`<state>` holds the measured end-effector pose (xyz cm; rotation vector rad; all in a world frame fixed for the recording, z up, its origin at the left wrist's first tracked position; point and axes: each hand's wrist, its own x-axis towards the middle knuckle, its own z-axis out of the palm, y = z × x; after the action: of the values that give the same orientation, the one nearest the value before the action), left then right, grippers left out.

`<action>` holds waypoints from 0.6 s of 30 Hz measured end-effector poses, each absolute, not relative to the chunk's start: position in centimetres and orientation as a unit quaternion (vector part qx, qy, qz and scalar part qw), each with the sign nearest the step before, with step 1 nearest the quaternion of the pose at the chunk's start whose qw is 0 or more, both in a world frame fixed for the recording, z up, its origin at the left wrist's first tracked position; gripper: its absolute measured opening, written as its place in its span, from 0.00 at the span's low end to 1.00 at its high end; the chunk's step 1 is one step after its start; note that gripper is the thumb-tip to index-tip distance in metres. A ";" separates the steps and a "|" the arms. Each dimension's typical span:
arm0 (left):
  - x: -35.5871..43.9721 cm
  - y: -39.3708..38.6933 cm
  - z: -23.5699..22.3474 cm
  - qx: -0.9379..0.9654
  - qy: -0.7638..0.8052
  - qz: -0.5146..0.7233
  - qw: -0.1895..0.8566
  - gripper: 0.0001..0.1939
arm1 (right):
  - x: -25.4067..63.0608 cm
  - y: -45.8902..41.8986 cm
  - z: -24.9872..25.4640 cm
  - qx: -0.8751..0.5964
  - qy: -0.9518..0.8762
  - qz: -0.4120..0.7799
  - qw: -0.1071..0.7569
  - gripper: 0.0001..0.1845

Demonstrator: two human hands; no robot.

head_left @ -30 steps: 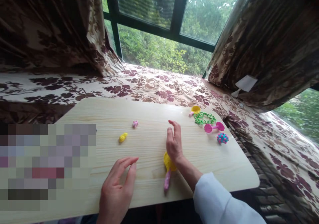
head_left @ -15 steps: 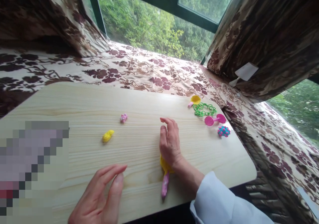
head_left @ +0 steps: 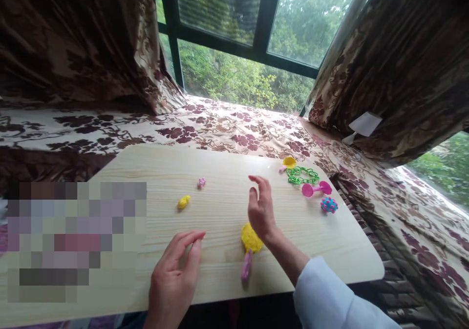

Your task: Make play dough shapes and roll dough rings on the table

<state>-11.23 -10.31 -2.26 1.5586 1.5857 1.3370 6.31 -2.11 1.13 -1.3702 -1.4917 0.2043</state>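
My right hand (head_left: 262,209) is over the table with its fingers curved and thumb apart, nothing visible in it. Just below its wrist lies a flat yellow modelling-clay disc (head_left: 251,238) with a marbled pink clay handle (head_left: 246,265) pointing toward me. My left hand (head_left: 176,273) is near the front edge, holding nothing I can see, fingers stretched out and a narrow gap to the thumb. Beyond it lie a small yellow clay lump (head_left: 183,202) and a smaller pink marbled lump (head_left: 201,183). Neither hand visibly touches either lump.
At the table's (head_left: 154,173) far right are a yellow dish-shaped piece (head_left: 289,162) with a pink handle, a green chain ring (head_left: 303,175), a pink dumbbell shape (head_left: 317,189) and a blue ball with pink dots (head_left: 329,205). A blurred patch covers the left side.
The view has tilted up and swung left. My right hand has shifted off the yellow disc, so more of the disc shows. Both hands stay unclosed.
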 end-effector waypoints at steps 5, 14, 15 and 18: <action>-11.0 -10.3 -1.6 0.568 0.599 0.501 0.259 0.09 | 4.5 -1.9 -0.4 -0.562 -0.733 0.009 0.383 0.22; -10.0 -10.4 -0.9 0.507 0.642 0.512 0.263 0.08 | 4.6 -1.2 -1.4 -0.558 -0.778 0.017 0.288 0.25; -9.9 -10.5 -0.7 0.501 0.645 0.514 0.261 0.08 | 4.6 -1.2 -1.4 -0.561 -0.777 0.017 0.286 0.25; -10.2 -10.5 -0.9 0.517 0.642 0.506 0.256 0.07 | 4.6 -1.3 -1.6 -0.569 -0.772 0.008 0.284 0.25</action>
<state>-10.20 -10.50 -0.93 1.4025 1.7416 1.3742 4.62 -1.27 -1.65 -1.5220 -2.0646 0.0220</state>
